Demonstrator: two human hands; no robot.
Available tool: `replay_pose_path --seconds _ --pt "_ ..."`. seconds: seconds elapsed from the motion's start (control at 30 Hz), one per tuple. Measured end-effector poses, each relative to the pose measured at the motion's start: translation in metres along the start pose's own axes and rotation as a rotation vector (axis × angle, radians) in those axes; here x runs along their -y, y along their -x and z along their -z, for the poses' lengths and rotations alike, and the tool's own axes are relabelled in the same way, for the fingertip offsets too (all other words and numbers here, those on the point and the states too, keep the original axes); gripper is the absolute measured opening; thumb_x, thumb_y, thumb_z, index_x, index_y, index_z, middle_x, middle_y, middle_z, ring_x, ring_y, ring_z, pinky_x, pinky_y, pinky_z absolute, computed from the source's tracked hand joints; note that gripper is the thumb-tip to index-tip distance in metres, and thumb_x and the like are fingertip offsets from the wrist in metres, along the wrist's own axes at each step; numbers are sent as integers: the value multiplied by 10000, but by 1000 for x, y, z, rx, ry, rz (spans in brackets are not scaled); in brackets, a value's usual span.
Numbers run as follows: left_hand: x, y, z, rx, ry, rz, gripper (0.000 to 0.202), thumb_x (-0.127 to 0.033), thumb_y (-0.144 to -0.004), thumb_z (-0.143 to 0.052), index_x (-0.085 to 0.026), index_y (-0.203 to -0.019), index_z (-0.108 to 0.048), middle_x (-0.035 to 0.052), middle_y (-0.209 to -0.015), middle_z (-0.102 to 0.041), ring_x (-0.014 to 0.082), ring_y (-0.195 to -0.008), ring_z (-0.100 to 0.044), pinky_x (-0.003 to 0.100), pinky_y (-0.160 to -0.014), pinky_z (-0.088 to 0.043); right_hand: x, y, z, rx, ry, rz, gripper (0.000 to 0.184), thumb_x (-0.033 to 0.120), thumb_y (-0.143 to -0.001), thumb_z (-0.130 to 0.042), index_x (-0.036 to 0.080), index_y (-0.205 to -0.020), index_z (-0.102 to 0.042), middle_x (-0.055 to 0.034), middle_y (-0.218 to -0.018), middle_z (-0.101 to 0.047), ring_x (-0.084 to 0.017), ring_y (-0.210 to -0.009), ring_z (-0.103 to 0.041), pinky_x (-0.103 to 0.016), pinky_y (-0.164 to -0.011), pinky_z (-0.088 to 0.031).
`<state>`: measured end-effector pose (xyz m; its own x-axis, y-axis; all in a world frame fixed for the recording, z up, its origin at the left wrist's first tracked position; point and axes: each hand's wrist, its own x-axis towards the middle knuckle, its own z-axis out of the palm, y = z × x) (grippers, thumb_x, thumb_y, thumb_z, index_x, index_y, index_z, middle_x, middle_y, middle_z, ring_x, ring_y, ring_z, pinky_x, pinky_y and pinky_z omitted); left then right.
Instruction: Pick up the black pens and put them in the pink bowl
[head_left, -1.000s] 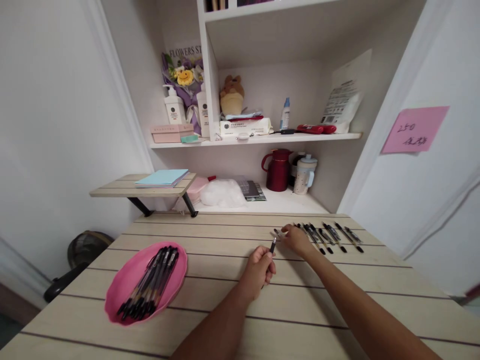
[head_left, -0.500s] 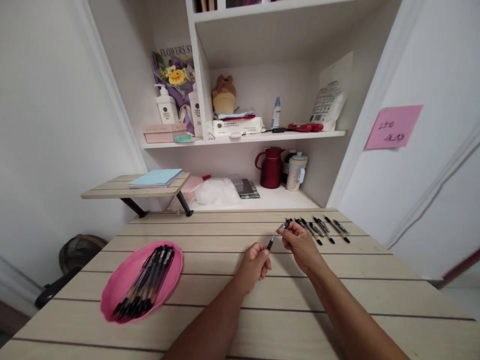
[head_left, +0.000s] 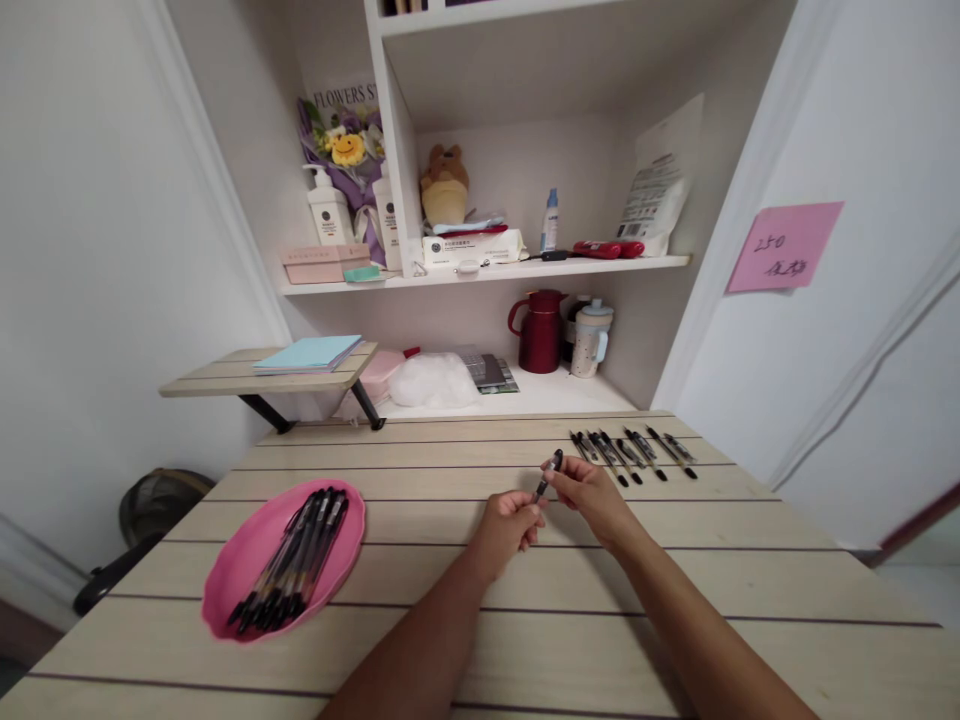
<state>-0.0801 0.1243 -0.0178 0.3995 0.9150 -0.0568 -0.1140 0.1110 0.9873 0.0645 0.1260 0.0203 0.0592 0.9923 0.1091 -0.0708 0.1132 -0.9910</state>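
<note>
Over the middle of the table I hold a black gel pen (head_left: pixel 541 487) between both hands, tilted up and to the right. My left hand (head_left: pixel 507 528) is closed around its lower part, which the fingers hide. The fingers of my right hand (head_left: pixel 590 492) pinch its upper end at the dark pen cap (head_left: pixel 556 459), which sits over the pen's tip. Right of my hands, several pen parts and caps (head_left: pixel 628 455) lie in a loose row. A pink scalloped tray (head_left: pixel 225 572) at the left holds several capped black pens (head_left: pixel 296 560).
The slatted wooden table (head_left: pixel 420 630) meets a white shelf unit at the back. A small raised stand (head_left: pixel 202 383) bears blue paper (head_left: pixel 309 354). On the lower shelf are a red jug (head_left: pixel 541 332), a pale cup (head_left: pixel 592 342) and a white plastic bag (head_left: pixel 433 381).
My right hand has moved left and down, bringing the cap onto the pen's tip, which was bare before. My left hand stays nearly in place. The view has shifted slightly.
</note>
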Motion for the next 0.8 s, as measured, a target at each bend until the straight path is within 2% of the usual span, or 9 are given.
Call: replay_pose_path --seconds 0.17,0.3,0.57,0.73,0.8 --pt "1 2 -1 -20 -5 0 224 -310 -696 -540 -125 -804 -609 -13 -597 -551 37 -396 -405 166 -379 -226 -8 2 -4 48 29 -46 307 431 -590 -684 160 -697 -587 33 -496 -517 -58 -412 -351 -208 -408 -238" --pt "2 1 -3 -77 34 44 214 -313 -691 -559 -129 -789 -605 -27 -563 -530 31 -391 -358 170 -391 -199 -12 4 -10 31 39 -62 326 461 -579 -678 165 -644 -558 30 -483 -519 -59 -410 -336 -211 -411 -232" --pt "6 -2 -5 -130 26 17 204 -332 -683 -567 -131 -718 -567 -38 -523 -504 29 -375 -325 182 -399 -193 -26 -3 -13 -2 83 -59 342 488 -581 -637 167 -568 -518 52 -430 -450 -61 -393 -321 -214 -400 -215" --pt "0 1 -5 -105 9 0 255 -362 -678 -571 -122 -760 -592 -29 -537 -510 28 -376 -331 183 -394 -187 -27 -5 -13 -14 140 -47 339 486 -603 -614 169 -540 -509 48 -413 -445 -62 -380 -330 -214 -395 -225" --pt "-3 2 -4 -100 7 -16 272 -365 -681 -566 -127 -811 -591 -29 -552 -516 32 -381 -345 178 -388 -192 -26 0 -12 -25 138 -50 357 512 -626 -586 163 -576 -529 34 -452 -485 -60 -370 -342 -212 -387 -227"
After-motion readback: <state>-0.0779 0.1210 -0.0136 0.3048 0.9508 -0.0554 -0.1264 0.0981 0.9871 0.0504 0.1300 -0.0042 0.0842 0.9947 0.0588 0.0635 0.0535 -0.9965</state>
